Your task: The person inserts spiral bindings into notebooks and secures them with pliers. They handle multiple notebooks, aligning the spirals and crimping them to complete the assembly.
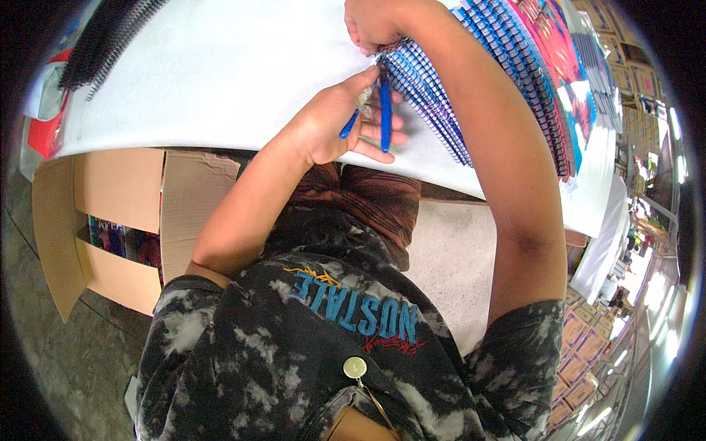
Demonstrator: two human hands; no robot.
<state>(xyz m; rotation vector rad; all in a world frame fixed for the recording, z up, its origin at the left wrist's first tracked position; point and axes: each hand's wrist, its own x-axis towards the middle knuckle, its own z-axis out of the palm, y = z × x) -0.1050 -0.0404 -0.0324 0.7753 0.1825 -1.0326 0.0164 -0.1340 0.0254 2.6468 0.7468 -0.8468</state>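
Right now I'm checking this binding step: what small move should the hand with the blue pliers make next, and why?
Probably squeeze the blue-handled pliers. The left hand already has their tips at the end of a spiral coil on the notebooks, and the right hand steadies that same corner.

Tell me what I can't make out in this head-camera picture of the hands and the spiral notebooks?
- Pliers tips: hidden between the left hand and the notebook spirals.
- Right hand: fingers cut off by the top edge.
- Cardboard box contents: shadowed, partly under the table.
- Far stacks at right: too small, bent by the lens.
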